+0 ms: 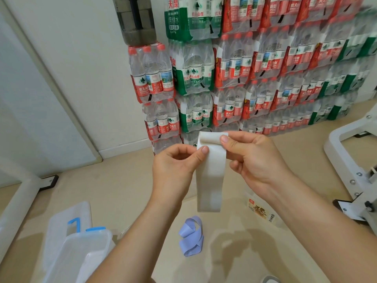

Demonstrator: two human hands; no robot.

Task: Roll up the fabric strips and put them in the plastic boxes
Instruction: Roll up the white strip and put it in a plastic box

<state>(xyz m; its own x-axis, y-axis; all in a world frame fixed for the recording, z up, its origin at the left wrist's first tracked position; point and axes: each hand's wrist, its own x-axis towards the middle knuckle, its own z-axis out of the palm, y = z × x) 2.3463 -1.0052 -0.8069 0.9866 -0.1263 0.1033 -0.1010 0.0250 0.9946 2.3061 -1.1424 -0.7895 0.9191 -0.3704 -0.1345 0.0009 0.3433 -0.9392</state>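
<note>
Mid-frame, the white strip (pixel 210 180) hangs.
The left hand (pixel 177 162) and right hand (pixel 253 158) pinch its curled top; purple strip (pixel 191 237) below.

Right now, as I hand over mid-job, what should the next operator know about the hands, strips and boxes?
Left hand and right hand both pinch the top of the white strip, held up, its top end barely curled over; the rest hangs loose. Purple strip lies unrolled below. Plastic box sits lower left, no roll visible inside. To do: roll both, box them.
</note>
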